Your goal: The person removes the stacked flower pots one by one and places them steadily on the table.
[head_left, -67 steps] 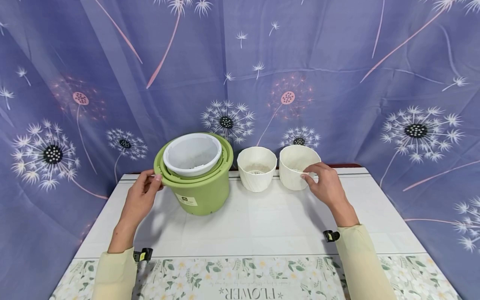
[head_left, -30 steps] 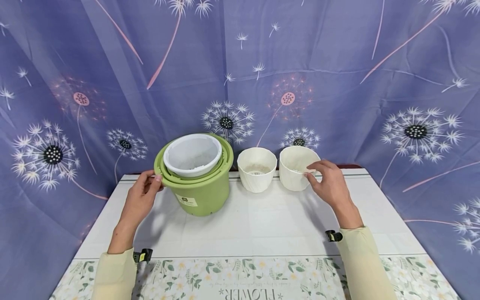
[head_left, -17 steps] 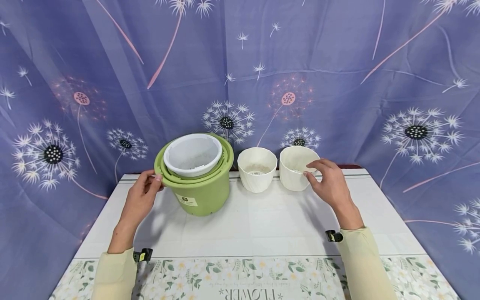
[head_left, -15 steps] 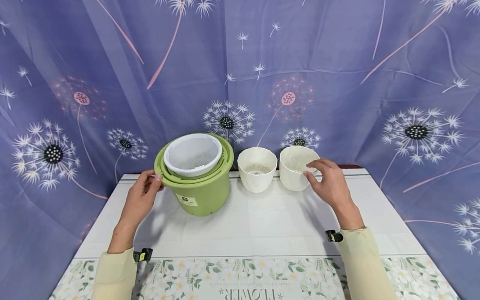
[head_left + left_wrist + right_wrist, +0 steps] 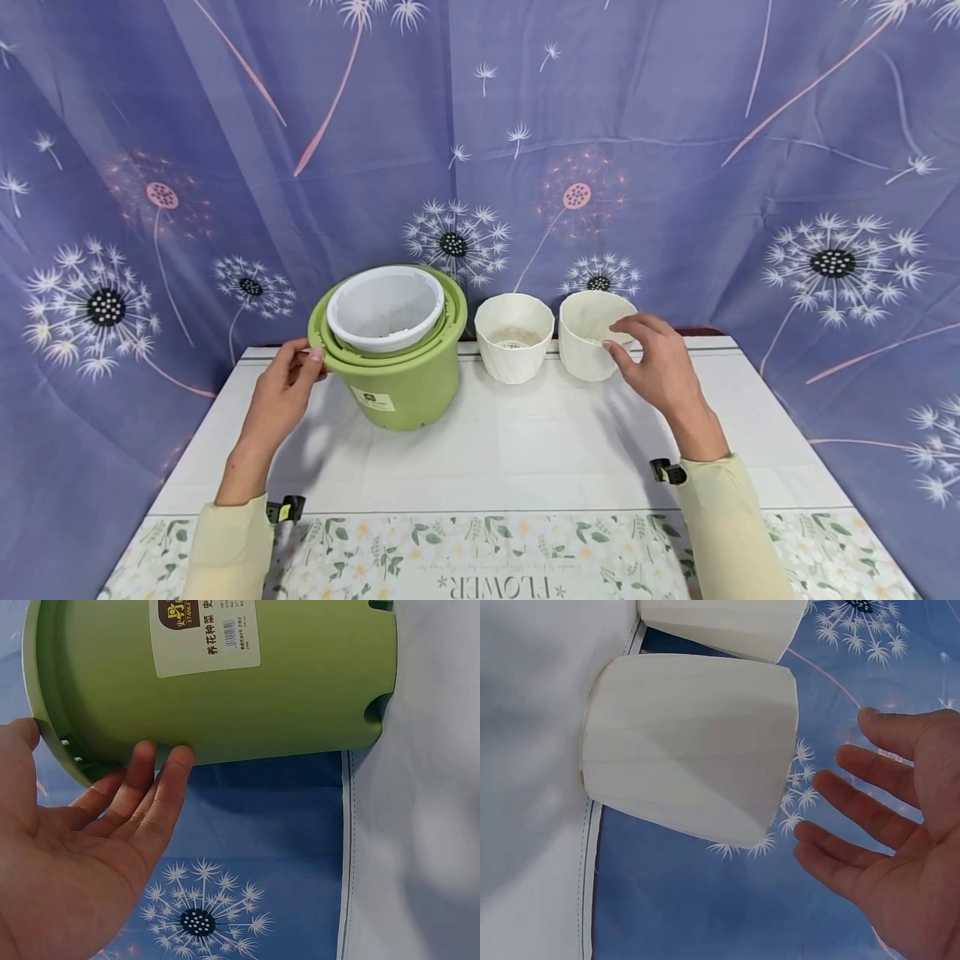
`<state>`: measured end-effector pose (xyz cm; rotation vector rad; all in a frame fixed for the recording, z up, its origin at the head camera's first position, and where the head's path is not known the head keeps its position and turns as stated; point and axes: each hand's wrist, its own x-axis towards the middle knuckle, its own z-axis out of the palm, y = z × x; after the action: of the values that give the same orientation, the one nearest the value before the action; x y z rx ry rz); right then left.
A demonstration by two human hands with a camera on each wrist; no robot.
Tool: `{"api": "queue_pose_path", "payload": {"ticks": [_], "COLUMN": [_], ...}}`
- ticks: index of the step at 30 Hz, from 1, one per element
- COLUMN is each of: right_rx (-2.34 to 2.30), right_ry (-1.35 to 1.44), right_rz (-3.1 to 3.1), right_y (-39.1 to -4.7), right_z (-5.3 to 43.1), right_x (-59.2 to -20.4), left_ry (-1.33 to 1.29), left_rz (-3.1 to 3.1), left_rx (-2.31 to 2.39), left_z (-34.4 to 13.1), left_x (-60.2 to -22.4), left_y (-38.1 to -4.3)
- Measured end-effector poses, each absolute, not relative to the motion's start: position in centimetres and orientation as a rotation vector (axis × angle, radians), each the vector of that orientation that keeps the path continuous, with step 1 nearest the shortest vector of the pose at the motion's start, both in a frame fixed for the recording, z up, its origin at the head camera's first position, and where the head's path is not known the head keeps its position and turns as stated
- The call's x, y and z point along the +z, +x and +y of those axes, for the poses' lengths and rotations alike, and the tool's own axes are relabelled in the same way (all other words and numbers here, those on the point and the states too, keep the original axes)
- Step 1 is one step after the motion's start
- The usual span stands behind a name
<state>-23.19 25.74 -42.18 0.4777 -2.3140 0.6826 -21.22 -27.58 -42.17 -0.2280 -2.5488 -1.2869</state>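
My left hand (image 5: 281,400) holds the rim of a large green flower pot (image 5: 405,396), thumb at the rim and fingers against the wall below, as the left wrist view shows. Nested inside that pot are another green rim and a white flower pot (image 5: 386,308). My right hand (image 5: 663,367) hovers beside the right-hand cream flower pot (image 5: 588,358), fingers spread and loosely bent. A gap shows between this hand (image 5: 82,855) and nothing else is in it; in the right wrist view the right fingers stand apart from the cream pot (image 5: 690,742).
A second cream flower pot (image 5: 513,358) stands upright between the green pot and the right-hand one. All stand near the back edge of the table, on a white tablecloth (image 5: 495,467) with a floral front band. A blue dandelion curtain (image 5: 675,208) hangs close behind.
About two seconds ago my right fingers were at the cream pot's rim; they have since come away and shifted slightly right. My left hand and the pots look unmoved.
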Motion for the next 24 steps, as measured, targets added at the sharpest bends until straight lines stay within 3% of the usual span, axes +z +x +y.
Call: {"api": "queue_pose_path", "payload": {"ticks": [24], "right_rx": [0.683], "right_ry": [0.535], "right_rz": [-2.293], "right_y": [-22.4], "right_z": [24.7], "right_x": [-41.2], "left_ry": [-0.229], "left_rz": [-2.555], "left_rx": [-1.289], "left_z": [-27.6], "left_x": [-42.2], "left_y": [-21.2]}}
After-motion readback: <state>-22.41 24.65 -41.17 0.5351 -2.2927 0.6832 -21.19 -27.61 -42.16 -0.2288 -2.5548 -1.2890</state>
